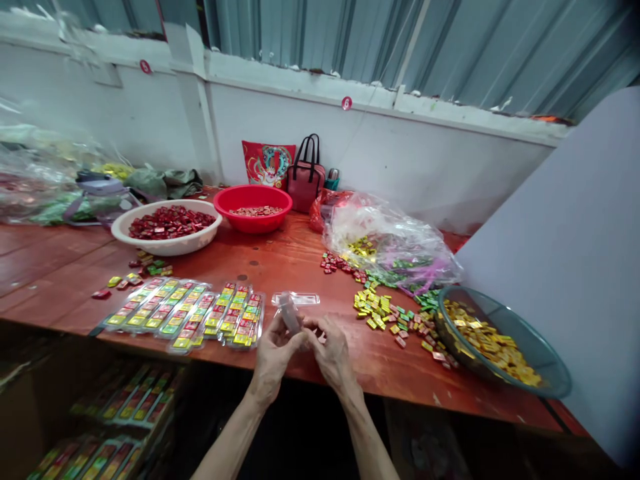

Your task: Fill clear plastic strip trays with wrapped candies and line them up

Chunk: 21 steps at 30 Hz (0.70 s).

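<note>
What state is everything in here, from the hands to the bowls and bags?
Left hand: holding the clear plastic piece
Right hand: fingers curled against the left; grip unclear
Clear plastic piece: held up, blurred
Clear tray: flat on the table
Packs: filled, some overlapping
White bowl: heaped with red pieces
Red bowl: partly filled
Green basin: holding gold pieces
Plastic bag: crumpled
Handbag: upright, handles raised

Looks like glossy wood on the table (285, 257), see-through plastic in the held tray (289, 312), clear shiny plastic in the filled packs (246, 327) and crinkled bag (395, 230), ribbed metal in the wall panels (300, 37).
</note>
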Motion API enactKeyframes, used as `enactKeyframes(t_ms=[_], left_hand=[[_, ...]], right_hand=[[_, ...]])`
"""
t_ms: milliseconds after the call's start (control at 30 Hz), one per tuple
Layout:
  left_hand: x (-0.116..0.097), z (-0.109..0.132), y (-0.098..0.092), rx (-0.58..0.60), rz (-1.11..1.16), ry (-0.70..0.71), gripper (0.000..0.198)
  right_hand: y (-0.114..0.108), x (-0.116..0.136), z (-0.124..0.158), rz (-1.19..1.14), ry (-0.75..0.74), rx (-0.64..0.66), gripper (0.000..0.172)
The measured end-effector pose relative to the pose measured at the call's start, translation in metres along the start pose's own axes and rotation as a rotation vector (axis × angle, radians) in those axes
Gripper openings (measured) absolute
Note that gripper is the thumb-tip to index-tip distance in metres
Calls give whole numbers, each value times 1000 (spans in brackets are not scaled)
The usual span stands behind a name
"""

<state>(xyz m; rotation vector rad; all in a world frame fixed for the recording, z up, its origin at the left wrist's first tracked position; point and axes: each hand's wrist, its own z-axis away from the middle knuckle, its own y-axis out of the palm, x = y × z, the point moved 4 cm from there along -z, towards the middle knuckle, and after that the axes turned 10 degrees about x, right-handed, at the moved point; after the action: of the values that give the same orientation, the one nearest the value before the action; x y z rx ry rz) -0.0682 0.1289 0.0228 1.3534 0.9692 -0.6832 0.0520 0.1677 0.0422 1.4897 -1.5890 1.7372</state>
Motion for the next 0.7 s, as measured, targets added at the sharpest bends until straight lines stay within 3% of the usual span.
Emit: enactKeyframes(t_ms=[133,267,433,533,700], left_hand=[[0,-2,-1,12,2,15,47],[-1,-4,-5,-13,-1,27,44],[-4,-9,-15,-95,-4,53,48],[-3,-11,-13,-42,-10,51,46],[2,-11,-1,24,-15,33,46]], right_hand=[[3,1,-1,-52,-3,5,14],[2,1,-1,-3,-1,-91,10],[-15,-15,-12,117,51,-129,17],[-26,-19,-18,203,31,-160,20],[-10,-8,-14,104,-85,22,18]])
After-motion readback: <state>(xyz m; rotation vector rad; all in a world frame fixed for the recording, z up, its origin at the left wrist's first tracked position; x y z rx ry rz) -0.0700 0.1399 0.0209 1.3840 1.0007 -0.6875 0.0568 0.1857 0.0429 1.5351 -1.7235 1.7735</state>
